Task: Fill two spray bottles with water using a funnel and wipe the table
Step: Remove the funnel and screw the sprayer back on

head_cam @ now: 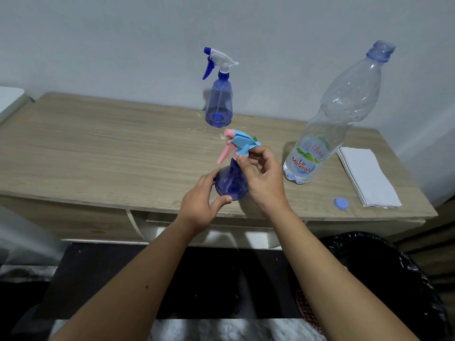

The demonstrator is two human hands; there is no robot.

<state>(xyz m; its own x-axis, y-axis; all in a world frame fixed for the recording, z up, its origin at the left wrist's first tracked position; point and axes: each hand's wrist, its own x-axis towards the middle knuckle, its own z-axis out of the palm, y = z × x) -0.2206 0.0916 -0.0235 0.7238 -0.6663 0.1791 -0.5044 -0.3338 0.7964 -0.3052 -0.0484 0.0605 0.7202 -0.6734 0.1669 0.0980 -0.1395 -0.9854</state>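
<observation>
Spray bottle (231,179) with a pink trigger and light-blue head stands near the front edge of the wood-grain table (98,148), the left hand (203,203) grasping its blue base while the right hand (261,173) pinches its head. A second spray bottle (218,104) with a blue-and-white head stands farther back by the pale wall (98,40). To the right stand an uncapped Le Minerale water bottle (330,119), a blue cap (341,202) and a folded white cloth (368,177).
</observation>
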